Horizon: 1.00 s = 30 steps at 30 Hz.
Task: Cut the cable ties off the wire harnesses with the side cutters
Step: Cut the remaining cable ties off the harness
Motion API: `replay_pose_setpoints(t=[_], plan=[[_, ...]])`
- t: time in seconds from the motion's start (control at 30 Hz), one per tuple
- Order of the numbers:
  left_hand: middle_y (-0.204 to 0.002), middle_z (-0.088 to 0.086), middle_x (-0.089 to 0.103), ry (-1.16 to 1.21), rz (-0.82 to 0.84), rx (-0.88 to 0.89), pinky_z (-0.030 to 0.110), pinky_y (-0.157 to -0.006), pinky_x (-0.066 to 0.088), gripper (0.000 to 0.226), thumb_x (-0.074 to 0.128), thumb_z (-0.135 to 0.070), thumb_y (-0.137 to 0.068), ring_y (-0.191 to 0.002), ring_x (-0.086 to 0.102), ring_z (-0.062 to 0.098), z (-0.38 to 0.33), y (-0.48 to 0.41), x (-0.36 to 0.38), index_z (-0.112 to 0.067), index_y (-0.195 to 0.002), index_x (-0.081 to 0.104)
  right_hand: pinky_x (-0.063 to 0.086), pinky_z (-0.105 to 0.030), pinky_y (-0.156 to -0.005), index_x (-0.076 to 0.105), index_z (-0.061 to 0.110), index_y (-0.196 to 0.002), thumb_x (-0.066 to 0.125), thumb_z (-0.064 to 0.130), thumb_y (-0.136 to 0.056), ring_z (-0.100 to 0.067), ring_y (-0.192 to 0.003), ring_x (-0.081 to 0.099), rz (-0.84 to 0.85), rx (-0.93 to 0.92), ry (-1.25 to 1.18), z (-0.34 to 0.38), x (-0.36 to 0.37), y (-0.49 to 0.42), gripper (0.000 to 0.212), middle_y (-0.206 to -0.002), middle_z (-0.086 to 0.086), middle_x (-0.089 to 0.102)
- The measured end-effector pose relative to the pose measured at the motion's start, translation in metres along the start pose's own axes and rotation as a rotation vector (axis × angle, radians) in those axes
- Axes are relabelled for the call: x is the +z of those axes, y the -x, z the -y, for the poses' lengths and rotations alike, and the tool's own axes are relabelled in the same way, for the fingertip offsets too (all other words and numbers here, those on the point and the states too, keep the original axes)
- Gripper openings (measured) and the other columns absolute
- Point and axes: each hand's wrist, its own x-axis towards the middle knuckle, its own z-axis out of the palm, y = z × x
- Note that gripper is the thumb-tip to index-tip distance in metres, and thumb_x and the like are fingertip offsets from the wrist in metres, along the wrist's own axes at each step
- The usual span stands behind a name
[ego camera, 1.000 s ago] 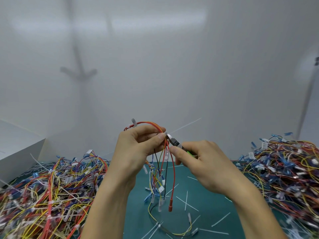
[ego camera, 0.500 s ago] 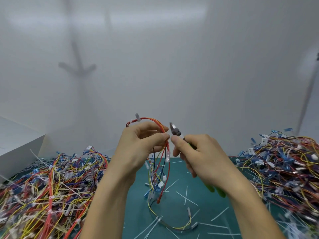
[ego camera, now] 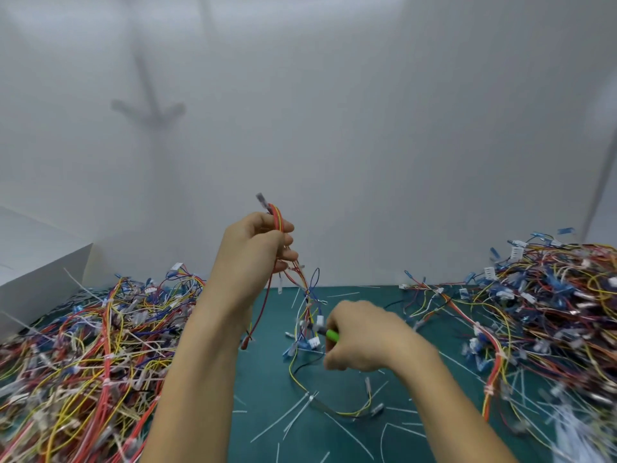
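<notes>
My left hand [ego camera: 255, 248] grips the top of a wire harness [ego camera: 302, 289] and holds it up above the green mat [ego camera: 267, 379]. Its red, yellow and blue wires hang down, with white connectors near the lower end. My right hand [ego camera: 360, 335] is lower, by the hanging wires, and grips the green-handled side cutters [ego camera: 329, 334]. The cutter jaws point left into the wires; whether they touch a tie is hidden by blur. The harness tail [ego camera: 337, 407] lies curled on the mat with a cable tie on it.
A big heap of wire harnesses [ego camera: 83, 355] fills the left side, another heap [ego camera: 541, 312] the right. Several cut white cable ties [ego camera: 290, 419] lie scattered on the mat. A white box [ego camera: 36, 262] stands at the far left. A white wall rises behind.
My left hand has lifted the harness higher. My right hand with the cutters has dropped from beside the left hand's fingers to the lower part of the hanging wires.
</notes>
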Motion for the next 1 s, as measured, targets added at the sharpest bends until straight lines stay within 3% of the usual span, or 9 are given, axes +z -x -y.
replay_pose_setpoints(t=[0.17, 0.23, 0.4, 0.5, 0.63, 0.7, 0.8, 0.93, 1.0], plan=[[-0.074, -0.002, 0.06, -0.051, 0.014, 0.012, 0.023, -0.065, 0.049, 0.033, 0.044, 0.011, -0.085, -0.056, 0.06, 0.004, 0.002, -0.001, -0.002, -0.015, -0.085, 0.064, 0.034, -0.034, -0.073, 0.041, 0.021, -0.069, 0.074, 0.049, -0.076, -0.028, -0.083, 0.047, 0.052, -0.022, 0.024, 0.02, 0.032, -0.012, 0.044, -0.076, 0.002, 0.043], [-0.073, -0.002, 0.059, -0.063, 0.032, 0.019, 0.02, -0.062, 0.047, 0.035, 0.042, 0.013, -0.084, -0.058, 0.059, 0.007, 0.003, -0.002, -0.002, -0.014, -0.085, 0.065, 0.034, -0.035, -0.073, 0.039, 0.021, -0.069, 0.073, 0.047, -0.078, -0.029, -0.084, 0.048, 0.066, -0.018, 0.023, 0.024, 0.043, -0.015, 0.044, -0.08, 0.0, 0.045], [-0.07, -0.001, 0.057, -0.059, 0.07, 0.04, 0.013, -0.054, 0.043, 0.039, 0.038, 0.018, -0.082, -0.061, 0.056, 0.012, 0.002, -0.003, 0.0, -0.01, -0.087, 0.064, 0.034, -0.038, -0.077, 0.041, 0.018, -0.091, 0.063, 0.026, -0.086, -0.036, -0.107, 0.057, 0.053, -0.03, 0.056, 0.025, 0.061, -0.019, 0.023, -0.116, -0.015, 0.057], [-0.072, 0.0, 0.057, -0.072, 0.057, 0.053, 0.009, -0.052, 0.044, 0.046, 0.034, 0.022, -0.079, -0.059, 0.057, 0.01, 0.005, -0.005, -0.003, -0.007, -0.094, 0.066, 0.036, -0.036, -0.075, 0.041, 0.017, -0.082, 0.06, 0.023, -0.084, -0.034, -0.091, 0.054, 0.068, -0.019, -0.002, 0.021, 0.06, -0.02, 0.02, -0.104, -0.014, 0.058], [-0.075, -0.001, 0.056, -0.13, -0.004, 0.039, 0.014, -0.055, 0.043, 0.048, 0.031, 0.02, -0.082, -0.051, 0.059, 0.002, 0.012, -0.012, -0.01, -0.01, -0.105, 0.062, 0.046, -0.033, -0.058, 0.064, 0.01, -0.073, 0.068, 0.019, -0.081, -0.022, -0.06, 0.052, 0.096, -0.037, -0.504, 0.008, 0.035, -0.018, 0.012, -0.069, -0.005, 0.062], [-0.075, 0.0, 0.056, -0.166, -0.048, 0.015, 0.024, -0.061, 0.042, 0.043, 0.033, 0.017, -0.085, -0.057, 0.059, 0.009, 0.017, -0.014, -0.013, -0.011, -0.108, 0.056, 0.044, -0.027, -0.053, 0.064, 0.013, -0.071, 0.068, 0.015, -0.085, -0.015, -0.052, 0.049, 0.113, -0.085, -0.745, -0.001, 0.016, -0.012, 0.014, -0.059, 0.001, 0.06], [-0.078, 0.008, 0.056, -0.182, -0.103, -0.037, 0.032, -0.069, 0.041, 0.031, 0.036, 0.012, -0.086, -0.063, 0.052, 0.02, 0.023, -0.018, -0.016, -0.012, -0.104, 0.046, 0.048, -0.028, -0.054, 0.066, 0.015, -0.072, 0.066, 0.011, -0.09, -0.014, -0.051, 0.049, 0.102, -0.152, -1.0, -0.014, -0.007, -0.004, 0.018, -0.06, 0.0, 0.059], [-0.095, 0.014, 0.056, -0.302, -0.167, -0.111, 0.032, -0.065, 0.048, 0.031, 0.049, 0.003, -0.088, -0.076, 0.054, 0.024, 0.023, -0.025, -0.019, -0.013, -0.112, 0.037, 0.051, -0.03, -0.053, 0.071, 0.013, -0.075, 0.068, 0.01, -0.089, -0.018, -0.051, 0.05, 0.024, -0.226, -1.313, -0.017, -0.025, 0.003, 0.014, -0.063, -0.004, 0.057], [-0.087, 0.017, 0.06, -0.244, -0.128, -0.098, 0.024, -0.054, 0.044, 0.025, 0.043, 0.005, -0.092, -0.063, 0.056, 0.019, 0.018, -0.02, -0.016, -0.012, -0.109, 0.036, 0.05, -0.031, -0.052, 0.071, 0.013, -0.074, 0.07, 0.011, -0.084, -0.017, -0.051, 0.049, -0.008, -0.279, -1.442, -0.012, -0.03, 0.005, 0.011, -0.064, -0.004, 0.056]])
